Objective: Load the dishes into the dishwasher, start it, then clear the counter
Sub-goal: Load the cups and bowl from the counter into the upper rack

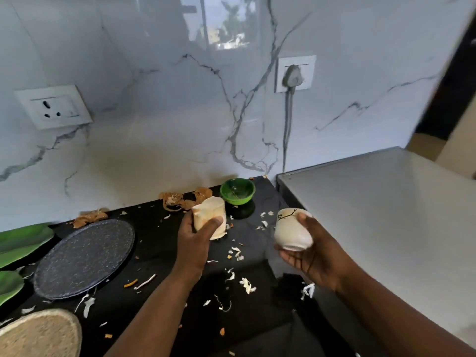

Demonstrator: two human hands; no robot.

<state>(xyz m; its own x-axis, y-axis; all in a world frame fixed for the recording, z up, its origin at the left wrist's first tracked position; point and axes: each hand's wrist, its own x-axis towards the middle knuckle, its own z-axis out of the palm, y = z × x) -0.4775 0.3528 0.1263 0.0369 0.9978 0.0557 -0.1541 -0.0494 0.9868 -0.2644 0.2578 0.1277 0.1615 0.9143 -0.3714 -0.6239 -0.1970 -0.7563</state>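
My left hand (195,238) grips a cream cup with brownish stains (210,215) just above the black counter (159,256), fingers curled round its side. My right hand (306,251) holds a second cream cup (289,231) with a dark branch pattern, lifted and tilted over the counter's right part. A small green bowl (237,190) stands at the back by the wall. A dark speckled round plate (85,258) lies at the left.
Food scraps and peelings (239,253) litter the counter. Green leaf-shaped plates (20,243) and a woven mat (41,333) sit at the left edge. A white appliance top (381,202) adjoins the counter on the right. Marble wall with sockets (295,73) behind.
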